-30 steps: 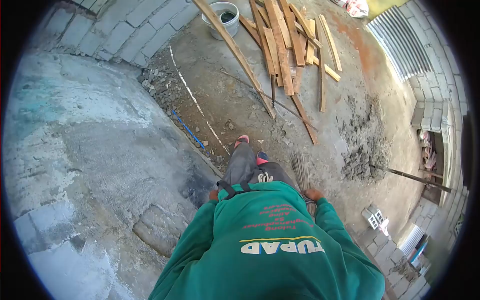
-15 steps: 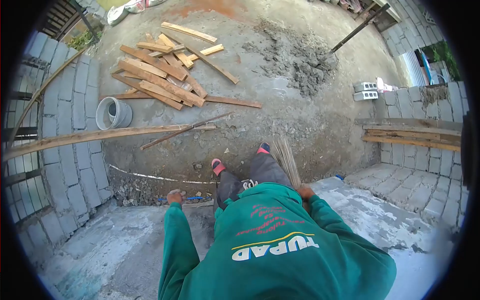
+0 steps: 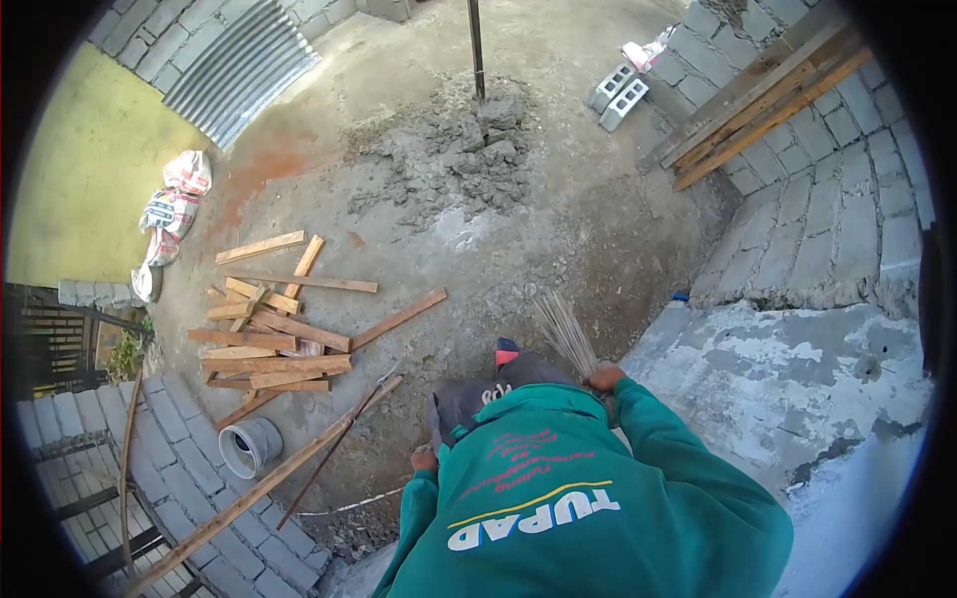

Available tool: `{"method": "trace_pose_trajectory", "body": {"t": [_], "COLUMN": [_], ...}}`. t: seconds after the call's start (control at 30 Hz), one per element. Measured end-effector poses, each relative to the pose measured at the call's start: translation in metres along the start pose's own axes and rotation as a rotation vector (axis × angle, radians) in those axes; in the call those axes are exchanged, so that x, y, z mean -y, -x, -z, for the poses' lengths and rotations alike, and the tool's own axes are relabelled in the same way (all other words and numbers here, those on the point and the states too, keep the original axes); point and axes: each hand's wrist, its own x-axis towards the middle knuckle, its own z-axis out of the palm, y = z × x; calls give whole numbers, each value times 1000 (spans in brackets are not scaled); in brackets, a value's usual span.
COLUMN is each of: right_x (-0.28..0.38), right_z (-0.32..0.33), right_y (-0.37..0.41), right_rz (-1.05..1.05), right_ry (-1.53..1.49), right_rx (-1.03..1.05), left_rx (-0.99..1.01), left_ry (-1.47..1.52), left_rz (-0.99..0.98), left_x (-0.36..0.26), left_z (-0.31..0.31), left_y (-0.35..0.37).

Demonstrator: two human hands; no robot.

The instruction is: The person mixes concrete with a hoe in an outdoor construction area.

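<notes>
My right hand is closed round the bound end of a stick broom, whose thin sticks fan out forward and to the left over the rough ground. Beside my left thigh, my left hand hangs low with its fingers curled in, and nothing shows in it. A green sweatshirt covers my torso and both arms. One foot in a red and black slipper shows ahead of my dark trousers; the other foot is hidden.
Loose wooden planks lie front left, near a grey bucket and a long board. Wet mortar is heaped ahead beside an upright bar. Hollow blocks and stacked boards stand right.
The view has swung left, so the planks and mortar appear turned and shifted. My left hand has come in closer to my thigh. The broom remains in my right hand.
</notes>
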Motion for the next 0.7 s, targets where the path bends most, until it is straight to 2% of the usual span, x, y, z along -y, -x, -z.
{"method": "trace_pose_trajectory", "body": {"t": [0.03, 0.1, 0.13, 0.23, 0.3, 0.37, 0.4, 0.47, 0.53, 0.57, 0.6, 0.63, 0.67, 0.7], "right_x": [-6, -19, -24, -32, -35, -39, -45, -51, -58, -64, -72, -96, -107, -100], "right_z": [10, 36, 47, 87, 105, 122, 122, 123, 123, 120, 112, 79, 60, 69], "right_y": [-11, -37, -46, -66, -68, -87, -90, -99, -113, -122, -131, -154, -169, -166], "right_rz": [4, -78, -72, -63, -11, -76, -147, -204, -281, -316, -260, -82, 24, 24], "right_ry": [-16, -166, -178, -313, -474, -484, -496, -504, -535, -568, -486, -224, -29, -101], "right_rx": [5, -162, -157, -216, -286, -252, -243, -248, -217, -178, -159, -180, -67, -37], "left_rx": [19, 75, 138, 122, 238, 268, 327, 416, 267, 282, 301, 317, 322, 536], "left_ry": [-158, -148, -128, -268, -60, 2, -105, -221, 61, 53, 10, -44, -60, -703], "left_rz": [-201, -181, -150, -173, 86, 218, -77, -384, 256, 239, 286, 349, 340, -36], "left_x": [1, -39, -59, -143, -236, -272, -258, -288, -386, -417, -439, -459, -481, -514], "left_z": [-10, -12, -13, -2, 19, 26, 33, 33, 35, 31, 26, 24, 26, 17], "left_y": [-15, -34, -45, -62, -55, -94, -133, -171, -177, -190, -214, -233, -253, -282]}}
